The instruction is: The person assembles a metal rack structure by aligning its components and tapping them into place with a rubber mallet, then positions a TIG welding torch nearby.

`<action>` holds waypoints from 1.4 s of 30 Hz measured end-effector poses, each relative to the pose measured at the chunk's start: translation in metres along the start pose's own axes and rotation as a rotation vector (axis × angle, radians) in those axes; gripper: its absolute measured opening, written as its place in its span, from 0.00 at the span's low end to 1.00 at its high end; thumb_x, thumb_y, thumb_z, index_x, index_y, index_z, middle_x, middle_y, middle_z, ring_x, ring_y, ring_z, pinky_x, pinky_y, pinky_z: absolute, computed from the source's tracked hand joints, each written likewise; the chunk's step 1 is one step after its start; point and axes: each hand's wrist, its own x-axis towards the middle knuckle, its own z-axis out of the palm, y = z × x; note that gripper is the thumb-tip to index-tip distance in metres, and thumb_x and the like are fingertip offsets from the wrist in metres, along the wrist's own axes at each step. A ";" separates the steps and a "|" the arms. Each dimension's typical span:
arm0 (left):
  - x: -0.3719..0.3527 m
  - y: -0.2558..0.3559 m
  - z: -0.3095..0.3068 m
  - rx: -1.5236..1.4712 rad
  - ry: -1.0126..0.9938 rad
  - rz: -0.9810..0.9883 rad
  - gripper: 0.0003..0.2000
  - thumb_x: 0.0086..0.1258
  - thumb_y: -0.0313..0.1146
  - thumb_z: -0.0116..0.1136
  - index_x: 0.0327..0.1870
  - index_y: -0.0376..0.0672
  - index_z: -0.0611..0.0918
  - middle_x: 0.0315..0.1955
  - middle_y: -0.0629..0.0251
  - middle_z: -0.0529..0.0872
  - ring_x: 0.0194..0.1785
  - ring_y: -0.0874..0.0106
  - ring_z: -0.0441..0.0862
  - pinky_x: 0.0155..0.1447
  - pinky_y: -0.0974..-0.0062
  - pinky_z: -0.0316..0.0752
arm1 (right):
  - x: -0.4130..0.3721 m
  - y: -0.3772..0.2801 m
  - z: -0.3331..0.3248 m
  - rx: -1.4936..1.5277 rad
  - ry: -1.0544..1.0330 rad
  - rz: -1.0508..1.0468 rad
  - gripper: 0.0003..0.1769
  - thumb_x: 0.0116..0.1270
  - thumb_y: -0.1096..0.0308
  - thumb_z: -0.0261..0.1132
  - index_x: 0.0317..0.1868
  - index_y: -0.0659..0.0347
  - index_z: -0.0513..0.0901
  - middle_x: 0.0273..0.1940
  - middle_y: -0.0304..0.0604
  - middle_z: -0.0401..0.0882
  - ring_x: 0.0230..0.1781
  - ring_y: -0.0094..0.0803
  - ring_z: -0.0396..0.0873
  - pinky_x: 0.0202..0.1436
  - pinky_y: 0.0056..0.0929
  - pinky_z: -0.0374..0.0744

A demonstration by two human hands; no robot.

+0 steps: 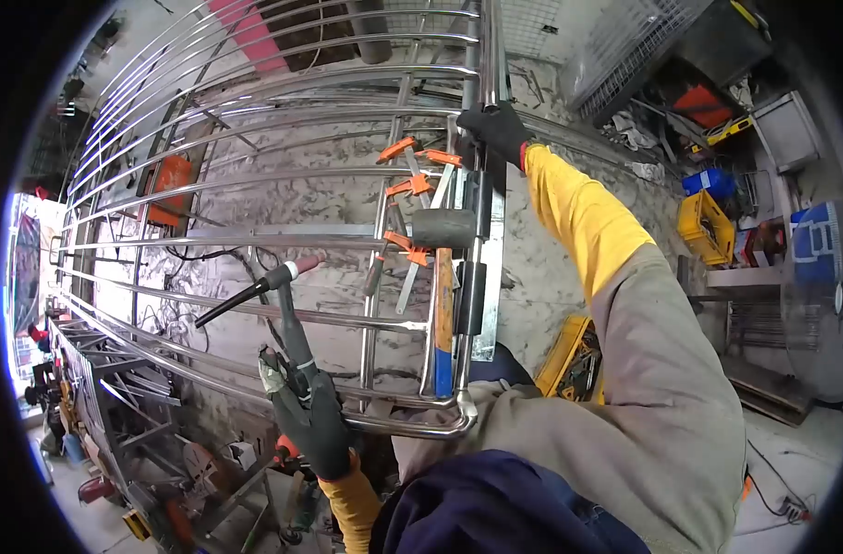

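My left hand (312, 420), in a dark glove, is wrapped round the handle of a welding torch (292, 328) with a pink cup. My right hand (500, 131), also gloved, is closed on the metal frame (469, 74) at its upper right side. Orange clamps (409, 186) sit on the frame between the hands. A mallet with a dark head (442, 228) and a wood-and-blue handle lies across the frame near its right edge. Black cylindrical pieces (470, 297) lie along that edge.
Shiny curved bars (255, 175) spread to the left. A yellow crate (703, 224) and blue items (708, 182) are at the right. Another yellow box (566, 362) holds tools beside my leg. A metal rack (116, 415) with scrap stands at the lower left.
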 end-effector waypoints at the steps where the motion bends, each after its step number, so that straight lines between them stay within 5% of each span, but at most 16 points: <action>1: -0.001 0.001 -0.001 -0.001 0.005 0.000 0.36 0.75 0.22 0.55 0.86 0.42 0.62 0.37 0.75 0.78 0.31 0.84 0.71 0.34 0.84 0.67 | -0.001 -0.001 -0.002 -0.002 -0.034 0.002 0.14 0.64 0.59 0.77 0.34 0.62 0.88 0.28 0.38 0.86 0.27 0.26 0.82 0.35 0.31 0.80; 9: -0.002 0.002 0.002 -0.032 0.018 -0.033 0.38 0.75 0.23 0.55 0.87 0.42 0.60 0.36 0.72 0.80 0.30 0.83 0.71 0.34 0.83 0.68 | 0.004 0.029 0.004 0.134 0.082 0.025 0.32 0.62 0.51 0.81 0.53 0.69 0.80 0.40 0.44 0.88 0.38 0.27 0.86 0.43 0.29 0.83; 16: -0.001 -0.003 -0.002 -0.037 0.002 -0.025 0.37 0.71 0.18 0.54 0.85 0.35 0.62 0.38 0.70 0.79 0.33 0.83 0.72 0.37 0.83 0.71 | 0.003 0.024 0.000 -0.034 0.022 -0.031 0.29 0.65 0.48 0.78 0.49 0.67 0.84 0.37 0.42 0.88 0.40 0.27 0.86 0.49 0.31 0.83; 18: 0.000 -0.008 -0.004 0.006 0.002 0.020 0.38 0.75 0.22 0.55 0.87 0.43 0.60 0.35 0.71 0.80 0.29 0.83 0.73 0.33 0.85 0.68 | 0.005 0.027 -0.003 0.036 -0.014 -0.053 0.26 0.66 0.50 0.78 0.46 0.66 0.86 0.37 0.41 0.88 0.40 0.26 0.86 0.49 0.30 0.83; 21: 0.001 -0.013 -0.007 0.044 0.007 0.052 0.37 0.75 0.23 0.56 0.86 0.42 0.60 0.34 0.70 0.81 0.29 0.83 0.73 0.32 0.85 0.69 | -0.002 0.024 -0.005 0.174 -0.096 -0.091 0.19 0.68 0.53 0.77 0.42 0.64 0.88 0.38 0.40 0.89 0.40 0.25 0.86 0.49 0.29 0.83; 25: 0.001 -0.025 -0.014 -0.007 0.062 0.013 0.37 0.71 0.20 0.55 0.84 0.34 0.64 0.49 0.61 0.83 0.38 0.80 0.76 0.41 0.83 0.74 | -0.020 0.014 -0.019 -0.046 -0.025 -0.281 0.19 0.67 0.55 0.79 0.46 0.62 0.89 0.41 0.41 0.90 0.41 0.26 0.86 0.48 0.32 0.83; 26: 0.005 -0.033 -0.020 0.145 0.033 0.125 0.37 0.72 0.22 0.56 0.85 0.37 0.62 0.42 0.64 0.83 0.34 0.81 0.76 0.37 0.83 0.74 | -0.020 0.019 -0.020 -0.142 0.061 -0.417 0.20 0.67 0.54 0.80 0.47 0.61 0.89 0.41 0.42 0.90 0.41 0.27 0.87 0.48 0.32 0.83; 27: 0.007 -0.039 -0.024 0.295 0.004 0.236 0.38 0.73 0.24 0.56 0.86 0.40 0.61 0.35 0.67 0.83 0.30 0.81 0.77 0.33 0.83 0.73 | -0.024 0.015 -0.024 -0.219 0.052 -0.324 0.24 0.65 0.50 0.80 0.49 0.62 0.88 0.40 0.44 0.90 0.43 0.30 0.87 0.50 0.33 0.84; 30: 0.006 -0.028 -0.020 0.360 0.017 0.148 0.38 0.72 0.24 0.57 0.85 0.38 0.61 0.34 0.66 0.84 0.29 0.80 0.77 0.33 0.82 0.75 | 0.003 0.026 -0.028 -0.451 0.028 -0.347 0.29 0.64 0.44 0.80 0.48 0.62 0.87 0.39 0.45 0.89 0.42 0.34 0.88 0.50 0.36 0.84; 31: 0.006 -0.030 -0.019 0.355 0.013 0.142 0.38 0.72 0.24 0.57 0.85 0.38 0.61 0.34 0.66 0.84 0.29 0.80 0.77 0.33 0.82 0.75 | -0.004 0.016 -0.023 -0.326 0.025 -0.275 0.33 0.64 0.39 0.78 0.48 0.64 0.88 0.40 0.48 0.90 0.42 0.38 0.88 0.49 0.39 0.83; 38: 0.001 -0.034 -0.019 0.373 0.080 0.133 0.39 0.69 0.25 0.58 0.84 0.34 0.62 0.33 0.65 0.83 0.26 0.80 0.77 0.29 0.81 0.74 | 0.012 0.003 -0.030 -0.769 -0.126 -0.396 0.23 0.68 0.46 0.69 0.46 0.59 0.93 0.46 0.40 0.92 0.48 0.51 0.87 0.54 0.41 0.84; 40: 0.002 -0.032 -0.014 0.317 0.114 0.078 0.39 0.69 0.25 0.59 0.84 0.34 0.63 0.33 0.64 0.83 0.26 0.79 0.77 0.29 0.81 0.74 | 0.022 0.016 -0.036 -0.804 -0.197 -0.426 0.25 0.68 0.43 0.68 0.47 0.57 0.93 0.49 0.45 0.91 0.50 0.50 0.87 0.60 0.42 0.83; 42: 0.004 -0.039 -0.019 0.496 0.063 0.267 0.38 0.70 0.25 0.58 0.83 0.33 0.64 0.33 0.64 0.84 0.26 0.80 0.77 0.29 0.81 0.74 | 0.029 0.028 -0.029 -0.811 -0.066 -0.196 0.28 0.68 0.38 0.66 0.49 0.54 0.94 0.53 0.51 0.89 0.53 0.49 0.86 0.64 0.43 0.81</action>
